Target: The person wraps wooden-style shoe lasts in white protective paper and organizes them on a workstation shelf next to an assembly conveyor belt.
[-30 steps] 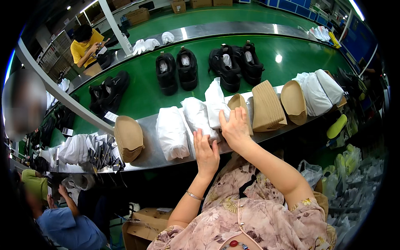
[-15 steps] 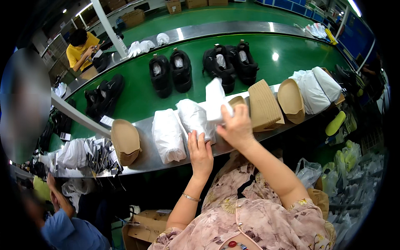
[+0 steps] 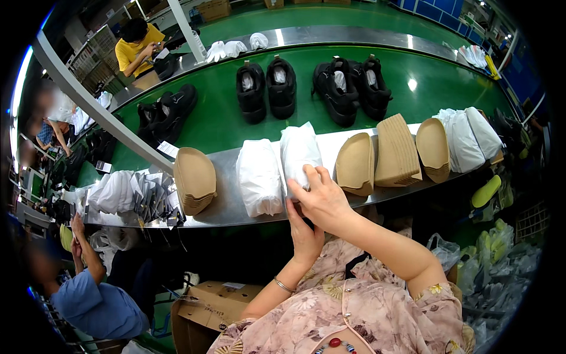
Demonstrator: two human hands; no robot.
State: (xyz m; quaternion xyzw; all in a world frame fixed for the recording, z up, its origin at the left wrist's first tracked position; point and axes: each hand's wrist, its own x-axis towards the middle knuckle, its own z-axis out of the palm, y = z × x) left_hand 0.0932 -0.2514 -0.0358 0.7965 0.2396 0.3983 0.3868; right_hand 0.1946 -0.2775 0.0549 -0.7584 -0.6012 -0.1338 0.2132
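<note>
Two white paper-wrapped bundles lie side by side on the metal ledge in front of me. My right hand (image 3: 323, 200) grips the near end of the right bundle (image 3: 300, 147), its thumb and fingers bent over the crumpled white paper. Lower down, against the same end, is my left hand (image 3: 305, 239). Its index finger reaches up along the bundle's edge with the fingers apart, while the right hand covers part of it. The left bundle (image 3: 258, 177) lies untouched. To the right of my hands stands a stack of brown moulded cardboard inserts (image 3: 355, 162).
Black shoes (image 3: 265, 91) stand in pairs on the green belt (image 3: 212, 124). More brown inserts (image 3: 194, 177) and tags (image 3: 154, 200) lie left; white bundles (image 3: 463, 138) sit far right. A post (image 3: 127, 138) crosses the left side. Co-workers in blue (image 3: 97, 301) and yellow (image 3: 138, 56) work nearby.
My right hand has moved left and down, from holding up a folded white piece to the right bundle's near end. My left hand has slid off the bundle's top to below it. The view has shifted.
</note>
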